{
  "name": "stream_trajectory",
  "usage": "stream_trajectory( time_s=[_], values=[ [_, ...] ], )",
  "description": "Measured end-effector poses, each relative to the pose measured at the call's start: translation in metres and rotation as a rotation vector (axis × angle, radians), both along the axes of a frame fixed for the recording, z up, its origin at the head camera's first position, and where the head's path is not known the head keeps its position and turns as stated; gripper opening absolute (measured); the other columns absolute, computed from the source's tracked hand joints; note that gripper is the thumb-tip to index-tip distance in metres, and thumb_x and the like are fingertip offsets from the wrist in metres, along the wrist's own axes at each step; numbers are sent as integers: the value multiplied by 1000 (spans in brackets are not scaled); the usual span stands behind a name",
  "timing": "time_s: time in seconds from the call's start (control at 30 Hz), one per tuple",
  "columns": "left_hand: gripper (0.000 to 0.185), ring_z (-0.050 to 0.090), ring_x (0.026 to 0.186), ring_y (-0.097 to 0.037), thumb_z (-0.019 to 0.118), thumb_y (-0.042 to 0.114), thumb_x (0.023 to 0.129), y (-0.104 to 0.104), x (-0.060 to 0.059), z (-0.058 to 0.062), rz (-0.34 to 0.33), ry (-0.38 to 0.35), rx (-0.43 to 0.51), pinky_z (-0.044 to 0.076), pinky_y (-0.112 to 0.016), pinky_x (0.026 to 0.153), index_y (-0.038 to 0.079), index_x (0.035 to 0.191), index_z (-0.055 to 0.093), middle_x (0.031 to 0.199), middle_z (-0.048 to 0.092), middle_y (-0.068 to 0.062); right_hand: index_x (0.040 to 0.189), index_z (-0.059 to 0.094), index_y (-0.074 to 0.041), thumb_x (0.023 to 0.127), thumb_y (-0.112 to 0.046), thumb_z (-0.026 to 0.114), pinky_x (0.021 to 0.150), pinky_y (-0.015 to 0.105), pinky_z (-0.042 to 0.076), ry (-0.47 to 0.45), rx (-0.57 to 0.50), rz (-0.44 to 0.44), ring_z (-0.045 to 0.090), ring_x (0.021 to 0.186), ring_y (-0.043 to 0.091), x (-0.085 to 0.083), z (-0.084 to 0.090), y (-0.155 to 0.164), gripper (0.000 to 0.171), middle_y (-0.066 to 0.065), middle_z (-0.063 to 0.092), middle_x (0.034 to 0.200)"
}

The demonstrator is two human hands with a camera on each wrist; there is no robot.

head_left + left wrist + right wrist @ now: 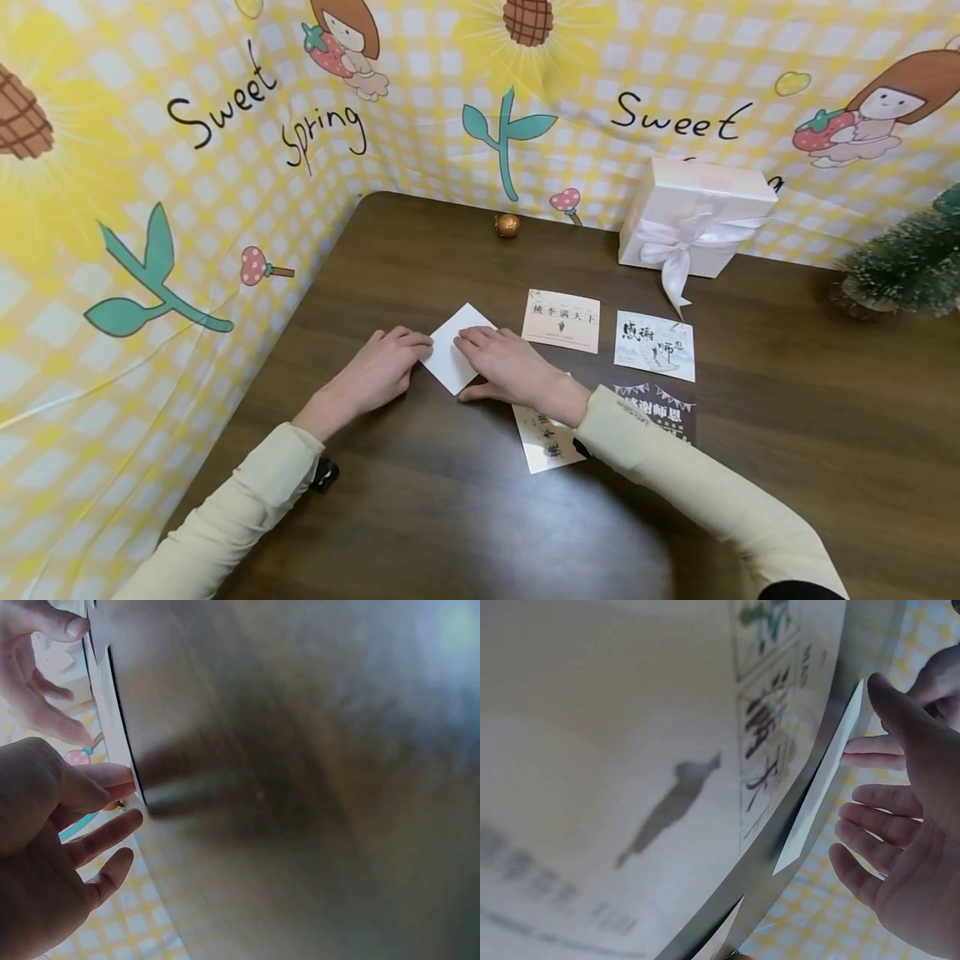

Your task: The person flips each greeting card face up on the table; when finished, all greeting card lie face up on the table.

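Pressing flat on a white card (455, 354) on the bench (787, 467), left hand (382, 371) and right hand (506, 362) with fingers extended, grasping nothing, printed cards (561, 321) alongside.

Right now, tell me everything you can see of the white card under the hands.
The white card is a plain, blank square, apparently thin paper or cardstock, with no print on the face that shows. It lies flat on the brown table, turned like a diamond with one corner pointing to the far edge. The left hand touches its left corner with its fingertips, and the right hand rests flat over its right side. The wrist views show it edge-on, thin and straight.
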State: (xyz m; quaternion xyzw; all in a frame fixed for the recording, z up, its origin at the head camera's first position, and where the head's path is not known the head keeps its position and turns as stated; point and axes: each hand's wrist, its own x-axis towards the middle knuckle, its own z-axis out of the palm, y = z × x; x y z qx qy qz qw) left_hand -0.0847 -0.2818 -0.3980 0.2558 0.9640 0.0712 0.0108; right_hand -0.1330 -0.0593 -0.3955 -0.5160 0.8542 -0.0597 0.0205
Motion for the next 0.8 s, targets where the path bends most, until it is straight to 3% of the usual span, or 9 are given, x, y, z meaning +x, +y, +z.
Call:
stream_trajectory(
  time_s=[0.23,0.5,0.8],
  values=[
    [31,56,112,-31,53,-10,81,0,1,0,-9,4,1,43,-49,80,5,102,70,121,65,-10,131,54,-3,87,-51,67,100,39,44,102,63,52,51,126,25,0,-4,-11,67,11,56,134],
    [31,55,112,-31,56,-9,82,1,3,0,-34,21,-9,44,-49,80,3,108,69,122,64,-12,110,66,-11,91,-48,60,87,33,49,294,64,136,60,107,18,0,-11,-12,42,-2,66,111],
    [26,55,114,-32,61,-1,83,-3,3,0,-51,-6,30,44,-51,82,2,108,67,122,63,-13,97,64,-15,100,-37,52,72,29,49,334,-35,212,63,94,15,-2,-14,-4,25,-6,69,100]
  ],
)
